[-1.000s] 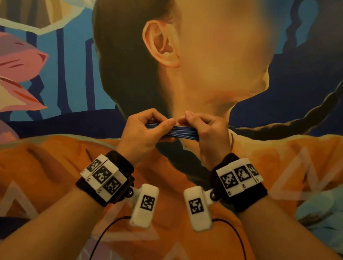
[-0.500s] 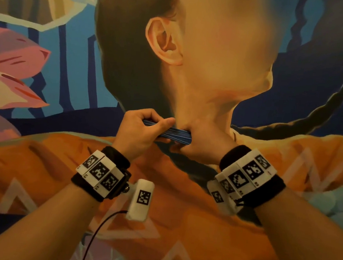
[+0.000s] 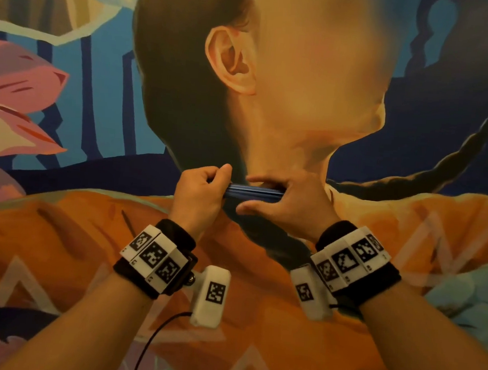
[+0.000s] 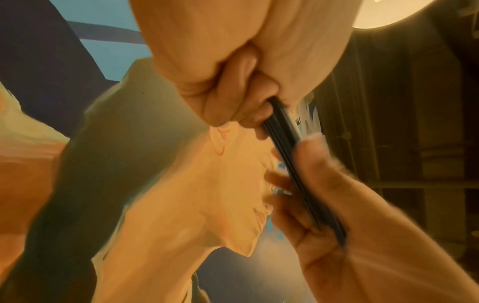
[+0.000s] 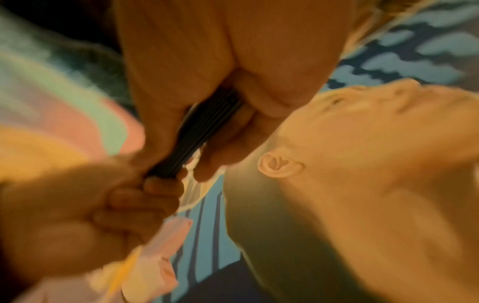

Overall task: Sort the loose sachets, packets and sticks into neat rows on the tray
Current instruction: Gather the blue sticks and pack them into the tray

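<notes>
1. My left hand (image 3: 199,193) and right hand (image 3: 290,201) each pinch one end of a thin bundle of dark blue ribbed sticks (image 3: 254,192), held level in the air before a painted wall mural (image 3: 68,120).
2. No tray is in view, so I cannot judge the rows.
3. I judge the bundle is being squared; placing remains.
</notes>
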